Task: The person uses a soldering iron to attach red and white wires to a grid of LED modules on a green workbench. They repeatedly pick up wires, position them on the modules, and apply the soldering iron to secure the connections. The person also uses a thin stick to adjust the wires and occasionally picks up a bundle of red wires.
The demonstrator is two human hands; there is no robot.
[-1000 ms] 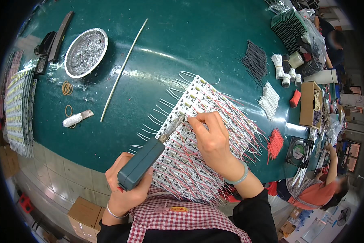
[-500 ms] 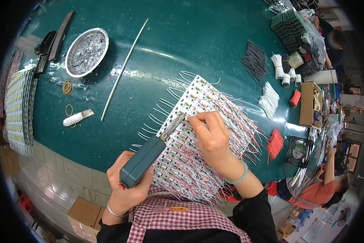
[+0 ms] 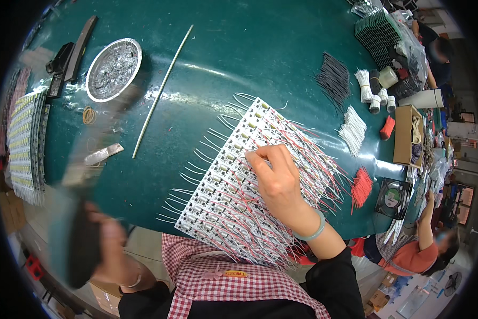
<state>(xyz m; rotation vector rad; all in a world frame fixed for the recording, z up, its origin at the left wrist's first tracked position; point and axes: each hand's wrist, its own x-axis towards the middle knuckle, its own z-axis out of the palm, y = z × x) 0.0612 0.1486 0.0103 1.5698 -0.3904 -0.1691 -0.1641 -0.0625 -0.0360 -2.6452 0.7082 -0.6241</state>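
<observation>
My left hand [image 3: 114, 252], smeared by motion, is wrapped around what looks like a dark green glue gun [image 3: 77, 239] off the table's near left edge. Its long nozzle is a blur reaching up toward the metal bowl [image 3: 91, 87] of crumpled silvery scraps. My right hand [image 3: 279, 178] rests over a panel of white circuit boards [image 3: 196, 207], thumb and forefinger pinched at its upper part. Whatever those fingertips hold is too small to make out. Thin white wires stick out from the panel's left side; red and white wires [image 3: 308, 159] lie across its right.
A pale stick [image 3: 162, 93], rubber bands [image 3: 89, 115] and a silvery wrapped piece [image 3: 103, 154] lie left. More boards [image 3: 26, 143] stand at the far left. Bundles of black [image 3: 333, 80], white [image 3: 352, 132] and red wires [image 3: 361, 187] lie right, near a cardboard box [image 3: 404, 135]. Other people are beyond.
My left hand has swung the glue gun left, away from the boards and off the table edge. The right hand stays pinched in nearly the same place.
</observation>
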